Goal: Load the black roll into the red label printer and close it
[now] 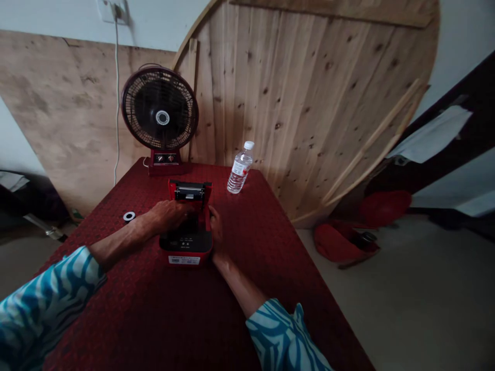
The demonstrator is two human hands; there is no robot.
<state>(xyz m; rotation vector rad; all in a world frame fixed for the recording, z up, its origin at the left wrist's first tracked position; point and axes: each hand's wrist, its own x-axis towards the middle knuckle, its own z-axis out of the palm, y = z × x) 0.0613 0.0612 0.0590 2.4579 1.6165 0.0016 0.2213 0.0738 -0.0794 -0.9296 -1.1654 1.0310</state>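
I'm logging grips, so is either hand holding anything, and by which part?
The right hand holds the red device by its right side; the left hand's grip can't be told.

Tally: hands, two, left hand (168, 215) and right hand (217, 229); patterned sleeves (58, 301), two; red-and-black device (186, 247), one; small roll (129, 217), one; bottle (240, 170), one; fan (162, 111), one, with two knobs (160, 158); red-covered table (247, 242), one; round wooden panel (286, 98), one; wall socket (109, 9), one.
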